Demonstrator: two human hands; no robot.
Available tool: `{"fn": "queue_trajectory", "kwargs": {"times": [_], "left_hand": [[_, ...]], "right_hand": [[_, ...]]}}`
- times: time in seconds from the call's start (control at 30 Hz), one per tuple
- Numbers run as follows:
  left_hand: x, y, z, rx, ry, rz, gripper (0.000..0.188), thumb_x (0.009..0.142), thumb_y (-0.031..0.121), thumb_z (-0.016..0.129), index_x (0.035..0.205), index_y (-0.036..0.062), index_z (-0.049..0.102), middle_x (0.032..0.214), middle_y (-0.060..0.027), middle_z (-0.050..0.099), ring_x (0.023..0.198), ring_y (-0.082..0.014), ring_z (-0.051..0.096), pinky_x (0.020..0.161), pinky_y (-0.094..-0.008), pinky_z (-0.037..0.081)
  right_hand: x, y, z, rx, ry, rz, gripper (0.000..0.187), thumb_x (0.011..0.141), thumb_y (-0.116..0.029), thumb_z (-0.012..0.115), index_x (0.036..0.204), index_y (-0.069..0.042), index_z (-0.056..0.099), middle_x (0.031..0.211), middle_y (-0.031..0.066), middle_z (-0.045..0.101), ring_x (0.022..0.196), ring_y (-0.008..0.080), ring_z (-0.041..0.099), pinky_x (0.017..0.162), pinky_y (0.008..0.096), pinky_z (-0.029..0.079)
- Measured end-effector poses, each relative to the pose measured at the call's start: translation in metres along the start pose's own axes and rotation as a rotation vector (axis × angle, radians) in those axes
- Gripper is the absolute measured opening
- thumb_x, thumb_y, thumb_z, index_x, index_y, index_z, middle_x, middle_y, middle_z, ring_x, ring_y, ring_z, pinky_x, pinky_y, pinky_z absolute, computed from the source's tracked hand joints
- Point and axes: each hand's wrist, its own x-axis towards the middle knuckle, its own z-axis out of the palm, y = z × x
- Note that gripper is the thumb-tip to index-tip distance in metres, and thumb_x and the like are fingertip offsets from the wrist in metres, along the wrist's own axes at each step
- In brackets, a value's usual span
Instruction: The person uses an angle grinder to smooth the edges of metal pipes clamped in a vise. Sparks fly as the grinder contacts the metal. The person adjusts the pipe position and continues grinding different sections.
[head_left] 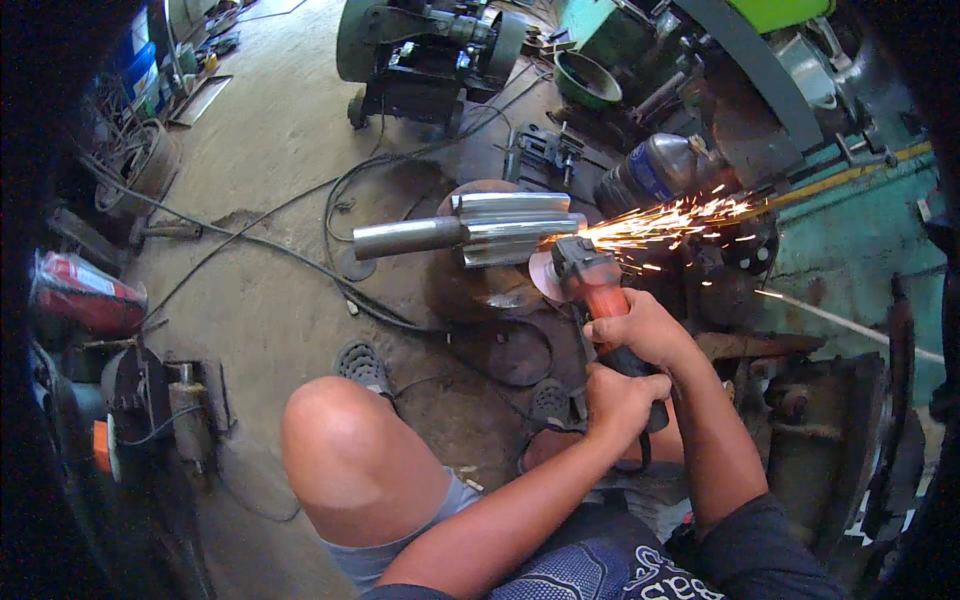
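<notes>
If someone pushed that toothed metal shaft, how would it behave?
The toothed shaft is probably heavy and stiff, being thick metal. Its ridges would likely make rolling bumpy, and its smooth bare end may feel slippery.

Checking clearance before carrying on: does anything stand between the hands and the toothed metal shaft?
Only the angle grinder, gripped by the right hand nearer its disc and the left hand farther back. The disc is at the right end of the toothed metal shaft; nothing else visible lies between.
</notes>
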Motion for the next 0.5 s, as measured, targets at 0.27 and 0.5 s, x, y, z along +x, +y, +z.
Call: {"fn": "queue_trajectory", "kwargs": {"times": [0.27,0.5], "left_hand": [[-0.016,0.002,-0.012,-0.135,0.182,0.155,0.04,0.064,0.013,0.084,0.097,-0.0031,0.068,0.083,-0.0103,0.072,0.075,-0.0241,0.074,0.067,-0.0387,0.059],[-0.021,0.008,-0.02,-0.273,0.111,0.098,0.039,0.064,0.014,0.085,0.097,-0.0009,0.068,0.085,-0.0078,0.072,0.077,-0.0191,0.071,0.069,-0.0362,0.057]], "right_hand": [[0.009,-0.016,0.029,-0.062,-0.125,-0.16,0.055,0.074,-0.019,0.086,0.12,0.001,0.064,0.1,0.0111,0.072,0.084,0.0198,0.069,0.079,0.0367,0.056],[0.013,-0.018,0.032,-0.155,-0.148,-0.094,0.066,0.07,-0.029,0.089,0.123,0.002,0.063,0.104,0.0146,0.073,0.093,0.0238,0.071,0.086,0.0391,0.056]]}}
